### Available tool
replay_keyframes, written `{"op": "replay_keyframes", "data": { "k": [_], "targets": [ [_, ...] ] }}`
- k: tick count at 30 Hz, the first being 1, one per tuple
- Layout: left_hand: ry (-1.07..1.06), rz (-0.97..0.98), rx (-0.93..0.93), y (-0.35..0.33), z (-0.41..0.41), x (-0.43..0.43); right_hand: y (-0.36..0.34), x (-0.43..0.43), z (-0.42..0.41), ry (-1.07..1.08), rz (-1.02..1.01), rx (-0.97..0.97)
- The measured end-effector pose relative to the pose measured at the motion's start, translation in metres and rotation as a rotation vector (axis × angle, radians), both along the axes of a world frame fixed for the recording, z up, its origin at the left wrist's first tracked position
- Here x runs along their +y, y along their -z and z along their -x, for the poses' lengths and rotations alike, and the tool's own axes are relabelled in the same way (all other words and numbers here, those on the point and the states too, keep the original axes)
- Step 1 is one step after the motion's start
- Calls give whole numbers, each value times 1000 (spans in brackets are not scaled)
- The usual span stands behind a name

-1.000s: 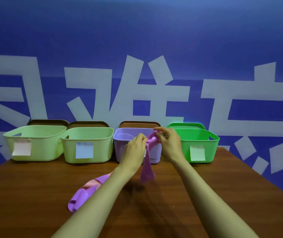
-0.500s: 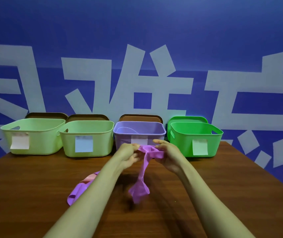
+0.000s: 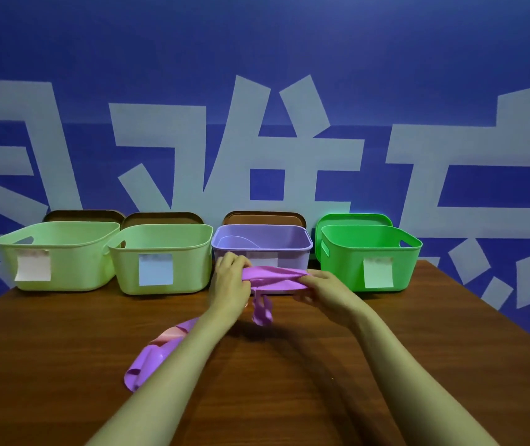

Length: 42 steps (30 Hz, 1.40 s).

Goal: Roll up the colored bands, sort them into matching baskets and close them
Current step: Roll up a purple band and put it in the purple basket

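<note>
While stretched, purple band point(image 3: 273, 278) spans left hand point(image 3: 230, 284), right hand point(image 3: 325, 292).

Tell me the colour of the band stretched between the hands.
Purple band, clearest in the head view.

Both bare forearms are reaching forward side by side. The left hand point(image 3: 229, 281) is curling its fingers in a closed grip, knuckles up; the right hand point(image 3: 323, 288) is pinching, thumb toward the left hand, wrists level.

Staged test room: lettered blue wall point(image 3: 289, 43), labelled baskets point(image 3: 160, 259).
</note>
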<state>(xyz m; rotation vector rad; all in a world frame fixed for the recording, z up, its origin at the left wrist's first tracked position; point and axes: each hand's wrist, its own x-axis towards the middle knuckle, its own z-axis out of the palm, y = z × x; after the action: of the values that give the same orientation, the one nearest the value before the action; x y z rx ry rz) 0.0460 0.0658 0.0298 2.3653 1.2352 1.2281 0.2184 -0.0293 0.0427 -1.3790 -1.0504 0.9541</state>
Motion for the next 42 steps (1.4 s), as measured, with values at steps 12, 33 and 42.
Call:
{"op": "replay_keyframes", "data": {
  "k": [12, 33, 42],
  "targets": [
    [473, 1249, -923, -14, -5, -6, -4, 1, 0, 85, -2, 879],
    [195, 1061, -552, 9, 19, 7, 4, 1, -42, 315, 121, 294],
    [514, 1089, -413, 0, 42, 10, 3, 4, -60, 496, 16, -93]
  ]
}}
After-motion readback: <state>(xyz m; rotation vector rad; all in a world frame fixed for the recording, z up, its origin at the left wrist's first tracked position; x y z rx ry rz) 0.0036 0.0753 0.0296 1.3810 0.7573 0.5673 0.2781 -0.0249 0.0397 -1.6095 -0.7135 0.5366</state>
